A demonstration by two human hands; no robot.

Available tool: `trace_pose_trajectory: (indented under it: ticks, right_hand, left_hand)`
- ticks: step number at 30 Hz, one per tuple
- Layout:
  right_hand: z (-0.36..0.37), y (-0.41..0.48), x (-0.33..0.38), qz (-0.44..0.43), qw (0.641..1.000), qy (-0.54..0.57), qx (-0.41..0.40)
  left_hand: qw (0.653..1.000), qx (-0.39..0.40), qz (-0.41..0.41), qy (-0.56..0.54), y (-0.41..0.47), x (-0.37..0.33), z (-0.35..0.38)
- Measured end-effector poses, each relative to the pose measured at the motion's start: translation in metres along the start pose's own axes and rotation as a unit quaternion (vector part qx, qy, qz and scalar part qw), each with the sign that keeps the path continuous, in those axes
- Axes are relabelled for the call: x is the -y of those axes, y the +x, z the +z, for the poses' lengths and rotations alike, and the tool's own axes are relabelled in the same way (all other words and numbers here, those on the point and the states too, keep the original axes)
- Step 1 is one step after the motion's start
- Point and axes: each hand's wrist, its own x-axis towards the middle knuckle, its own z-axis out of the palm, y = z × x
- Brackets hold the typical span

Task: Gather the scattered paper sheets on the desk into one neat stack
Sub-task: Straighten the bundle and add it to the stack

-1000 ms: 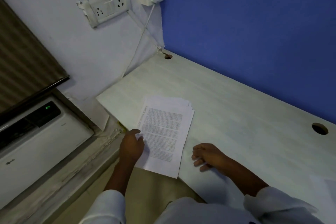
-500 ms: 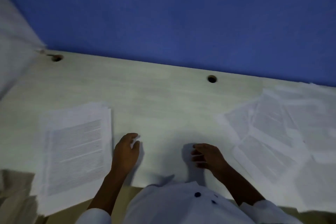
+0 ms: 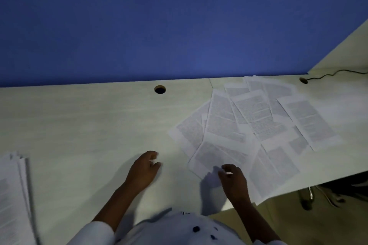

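Several printed paper sheets (image 3: pixel 256 123) lie fanned and overlapping on the right part of the pale desk (image 3: pixel 89 125). A stack of sheets (image 3: pixel 14 199) sits at the desk's far left edge, partly cut off. My right hand (image 3: pixel 233 180) hovers at the near corner of the closest scattered sheet (image 3: pixel 215 157), fingers loosely curled, holding nothing. My left hand (image 3: pixel 144 169) is over bare desk left of the scattered sheets, fingers relaxed, holding nothing.
A blue wall (image 3: pixel 159 26) backs the desk. A round cable hole (image 3: pixel 160 89) is at the desk's far edge; a second hole (image 3: pixel 303 80) at far right has a dark cable running out. Chair legs (image 3: pixel 310 197) show under the desk's right end.
My view has swung right: the gathered stack slid to the far left edge and the scattered sheets came into the centre right. My right hand moved onto the nearest scattered sheet.
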Motion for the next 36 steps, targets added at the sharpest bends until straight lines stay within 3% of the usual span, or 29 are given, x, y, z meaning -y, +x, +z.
trace_pose_trajectory:
  ticks: [7,10,17,29,36]
  right_hand:
    - [-0.064,0.087,-0.045,0.057,0.993,0.013,-0.104]
    - [-0.078,0.122,-0.062,0.103,0.992,0.036,-0.068]
    - [-0.080,0.149,-0.092,0.069,0.997,-0.004,0.025]
    - [-0.080,0.157,-0.084,-0.020,0.999,-0.039,-0.006]
    - [-0.077,0.152,-0.079,-0.033,0.998,-0.050,0.008]
  left_hand:
    - [0.996,-0.028,-0.005,0.082,0.076,-0.078,0.040]
    - [0.990,-0.013,-0.025,0.139,0.108,-0.100,0.050]
    - [0.959,-0.049,-0.079,0.269,0.155,-0.139,0.072]
    - [0.964,0.050,-0.131,0.226,0.152,-0.174,0.118]
    - [0.963,0.041,-0.165,0.207,0.155,-0.174,0.135]
